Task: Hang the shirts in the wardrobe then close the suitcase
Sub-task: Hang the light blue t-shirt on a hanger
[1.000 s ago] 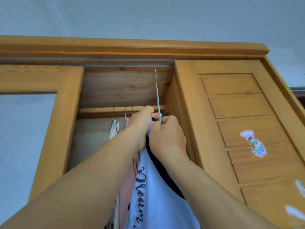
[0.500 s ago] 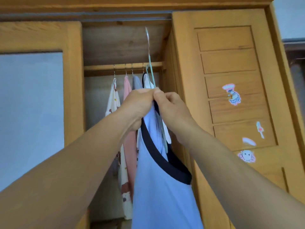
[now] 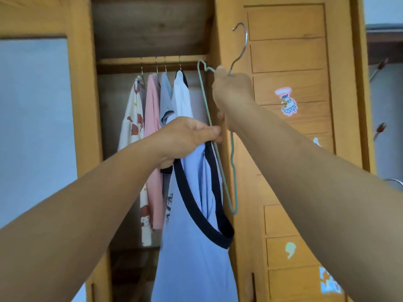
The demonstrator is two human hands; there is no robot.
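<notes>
A light blue shirt [image 3: 192, 247] with a dark navy collar hangs from my left hand [image 3: 185, 138], which pinches its neckline in front of the open wardrobe. My right hand [image 3: 233, 88] grips a green wire hanger [image 3: 233, 162] at the neck, just under its metal hook [image 3: 242, 35]. The hanger is turned on end, with its lower end beside the shirt's collar. Whether it is inside the shirt I cannot tell. Several shirts [image 3: 152, 118] hang on the wooden rail [image 3: 150, 62] behind. The suitcase is out of view.
The wardrobe's panelled wooden door [image 3: 292, 149] with cartoon stickers stands to the right of the opening. A mirrored door [image 3: 35, 127] in a wooden frame is on the left. Metal wall hooks [image 3: 380, 129] show at the far right edge.
My hands have come down from the rail and parted. The right hand has lifted and turned the hanger, so its hook is off to the right. The view has tilted downward.
</notes>
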